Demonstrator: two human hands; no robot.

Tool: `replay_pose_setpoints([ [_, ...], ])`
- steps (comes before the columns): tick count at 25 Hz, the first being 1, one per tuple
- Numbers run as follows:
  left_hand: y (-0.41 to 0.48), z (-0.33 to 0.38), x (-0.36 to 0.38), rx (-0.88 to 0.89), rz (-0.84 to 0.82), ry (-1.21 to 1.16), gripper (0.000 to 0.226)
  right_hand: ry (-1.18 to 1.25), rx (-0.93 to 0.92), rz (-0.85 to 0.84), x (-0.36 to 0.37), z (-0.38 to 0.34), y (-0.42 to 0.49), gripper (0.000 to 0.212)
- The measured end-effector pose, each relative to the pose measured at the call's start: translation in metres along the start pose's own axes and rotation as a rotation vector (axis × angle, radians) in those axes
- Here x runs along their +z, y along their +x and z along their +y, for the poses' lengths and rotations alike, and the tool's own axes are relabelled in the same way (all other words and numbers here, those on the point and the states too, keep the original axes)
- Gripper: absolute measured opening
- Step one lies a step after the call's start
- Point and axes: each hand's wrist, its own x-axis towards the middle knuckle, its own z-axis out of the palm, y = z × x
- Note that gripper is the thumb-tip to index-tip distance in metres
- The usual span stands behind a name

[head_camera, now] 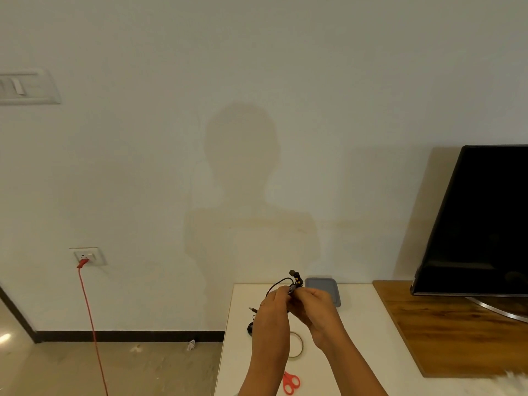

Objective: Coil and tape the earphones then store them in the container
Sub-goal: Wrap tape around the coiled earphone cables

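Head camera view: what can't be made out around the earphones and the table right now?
All in the head view:
Earphones: cable mostly inside the left hand and right hand; coiling progress unclear.
Tape roll: left part behind the left forearm.
Scissors: blades behind the same forearm.
Grey container: partly behind the right hand; open or lidded, too small to tell.

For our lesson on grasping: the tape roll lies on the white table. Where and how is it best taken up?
Probably pinch the tape roll across its right rim, coming from above: it lies flat, hole facing up, and the left forearm covers its left side.
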Motion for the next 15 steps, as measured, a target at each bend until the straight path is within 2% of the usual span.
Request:
replay_pose_setpoints([
  [3,-0.0027,0.0017,-0.0017,0.041,0.022,0.024,0.035,0.118,0.101,-0.033,-0.0049,-0.0068,0.0011,0.015],
  [7,-0.0052,0.0028,-0.0023,0.078,0.014,0.060,0.037,0.104,0.123,0.012,-0.0064,-0.0050,0.0043,0.012],
  [12,-0.0005,0.0091,-0.0034,-0.186,-0.048,-0.124,0.036,0.221,0.190,0.004,-0.0074,0.0005,0.0045,0.011],
  [15,0.0012,0.0080,-0.0049,-0.241,-0.082,-0.192,0.031,0.284,0.250,-0.055,-0.0092,0.0005,0.0047,0.006],
])
